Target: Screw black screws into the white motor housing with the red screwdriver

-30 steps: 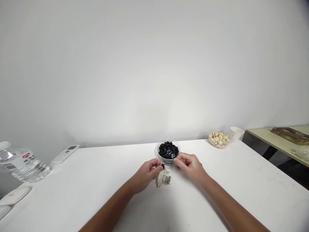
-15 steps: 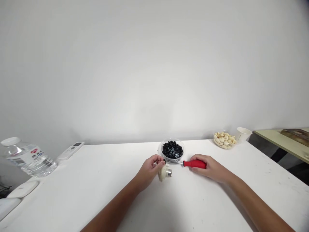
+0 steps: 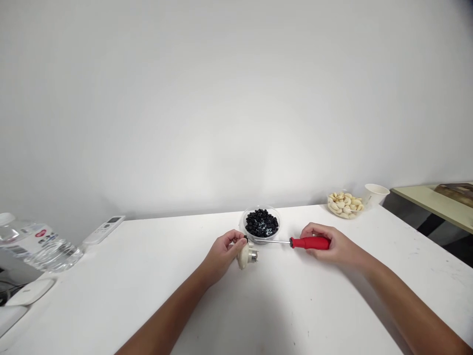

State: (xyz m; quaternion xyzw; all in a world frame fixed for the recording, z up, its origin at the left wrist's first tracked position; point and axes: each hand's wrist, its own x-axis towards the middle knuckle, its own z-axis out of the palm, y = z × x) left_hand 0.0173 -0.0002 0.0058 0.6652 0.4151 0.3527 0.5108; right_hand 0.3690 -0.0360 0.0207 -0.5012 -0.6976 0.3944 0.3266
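My left hand (image 3: 221,255) pinches a small cream-coloured part with a metal cylinder (image 3: 244,256) sticking out of its right side. A little black piece (image 3: 246,239) shows at its top, by my fingertips. Closed around the red handle of a screwdriver (image 3: 310,242) is my right hand (image 3: 336,246). The screwdriver lies nearly level, its shaft pointing left at the cream part. Its tip is close to the part, but I cannot tell whether they touch. Just behind the shaft stands a clear round bowl (image 3: 279,228) full of small black pieces (image 3: 261,223).
On the white table (image 3: 148,276), a clear bowl of pale, nut-like pieces (image 3: 345,204) and a white paper cup (image 3: 376,195) stand at the back right. A white remote control (image 3: 104,230), a tilted water bottle (image 3: 44,246) and a white flat object (image 3: 31,292) are at the left.
My right hand has drawn the screwdriver to the right, and more of its shaft shows. The left hand with the cream part appears slightly farther left; the whole view has shifted a little.
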